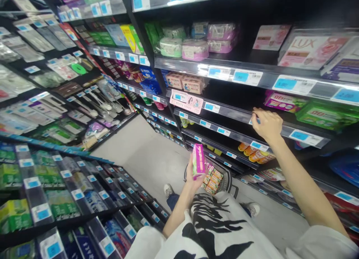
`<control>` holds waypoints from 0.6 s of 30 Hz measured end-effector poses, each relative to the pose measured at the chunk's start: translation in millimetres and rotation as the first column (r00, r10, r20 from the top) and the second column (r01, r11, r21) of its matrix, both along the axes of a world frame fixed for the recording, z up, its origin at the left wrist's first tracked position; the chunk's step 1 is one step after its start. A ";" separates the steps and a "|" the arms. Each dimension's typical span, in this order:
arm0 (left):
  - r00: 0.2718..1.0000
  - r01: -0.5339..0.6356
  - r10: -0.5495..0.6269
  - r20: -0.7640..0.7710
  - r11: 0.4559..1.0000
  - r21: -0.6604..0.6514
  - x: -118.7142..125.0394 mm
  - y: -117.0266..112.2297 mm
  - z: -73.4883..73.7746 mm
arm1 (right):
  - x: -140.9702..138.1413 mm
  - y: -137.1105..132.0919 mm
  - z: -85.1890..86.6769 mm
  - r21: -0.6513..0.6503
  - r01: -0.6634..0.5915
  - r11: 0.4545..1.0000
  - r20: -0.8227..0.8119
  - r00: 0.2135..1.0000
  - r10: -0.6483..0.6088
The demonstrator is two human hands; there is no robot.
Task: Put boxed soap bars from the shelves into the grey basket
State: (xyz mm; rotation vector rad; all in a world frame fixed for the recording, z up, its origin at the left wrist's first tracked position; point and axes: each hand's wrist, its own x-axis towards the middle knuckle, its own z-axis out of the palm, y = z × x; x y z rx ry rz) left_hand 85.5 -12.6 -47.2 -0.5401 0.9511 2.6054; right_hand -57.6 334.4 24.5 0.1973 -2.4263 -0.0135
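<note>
My left hand (189,173) is closed around a purple-and-pink soap pack (198,160), held upright in front of my body. My right hand (267,125) reaches out to the shelf, its fingers curled over the shelf edge (232,112) at a price tag. Just behind those fingers lies a purple soap pack (284,101), with a green soap pack (319,115) to its right. Below my left hand stands a dark shopping basket (230,181). Orange and pink packs (213,180) lie inside it; my left hand and shirt hide part of the basket.
LUX boxes (311,48) and wrapped pink and green packs (195,49) sit on the shelf above. Orange-capped bottles (254,152) stand lower down. Another shelf unit (42,199) runs along the left. Grey floor (134,139) shows between the shelves.
</note>
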 end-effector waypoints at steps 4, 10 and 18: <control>0.995 -0.101 0.101 0.009 0.992 0.077 10.3 -4.9 0.4 | -8.0 9.9 -2.7 0.095 -0.051 0.994 -0.077 0.995 0.058; 0.939 -0.330 0.325 0.113 0.943 0.032 15.0 1.6 5.4 | -14.6 16.7 -7.6 0.160 -0.066 0.985 -0.197 0.976 0.097; 0.934 -0.349 0.293 0.203 0.865 0.361 13.5 4.1 9.4 | -20.6 19.2 -11.4 0.146 -0.110 0.983 -0.278 0.949 0.148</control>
